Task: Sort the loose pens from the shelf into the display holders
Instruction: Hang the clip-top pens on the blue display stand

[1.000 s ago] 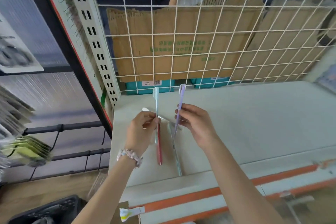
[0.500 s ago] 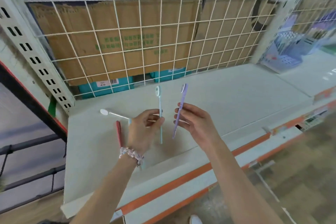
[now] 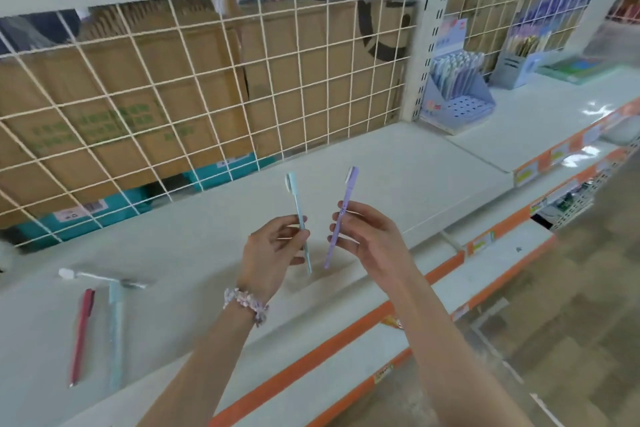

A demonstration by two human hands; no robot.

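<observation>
View swung right; display holder (image 3: 456,94) appears, label unreadable

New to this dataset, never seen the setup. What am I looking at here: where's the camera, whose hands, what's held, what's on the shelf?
No robot here: a person wears one wide-angle camera on the head, looking forward and down, so both forearms enter from the bottom. The left hand pinches a light blue pen; the right hand pinches a purple pen. Both pens are roughly upright above a white store shelf. Lying loose on the shelf at the left are a red pen, a pale blue pen and a white pen. Far right, on the next shelf section, stands a blue display holder already holding pens.
</observation>
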